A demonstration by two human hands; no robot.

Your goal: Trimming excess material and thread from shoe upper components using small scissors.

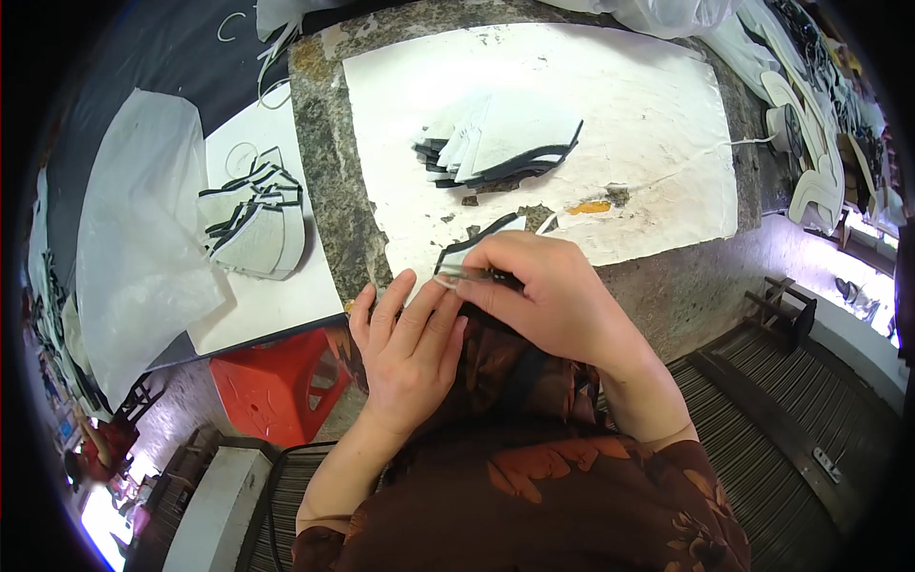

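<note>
My right hand (543,300) grips a thin dark tool (477,275) and presses its tip onto a white cut piece with a black edge (481,238) at the near edge of the white paper sheet (648,124). My left hand (410,334) lies flat beside it, fingertips holding the piece down at its left end. Most of the piece is hidden under both hands. A fanned stack of similar white and black pieces (500,148) lies farther back on the sheet.
The sheet covers a speckled stone slab (324,181). To the left, a second stack of pieces (257,219) rests on a white board beside a clear plastic bag (143,238). A red plastic stool (276,377) stands below. More cut shapes pile at the right (810,143).
</note>
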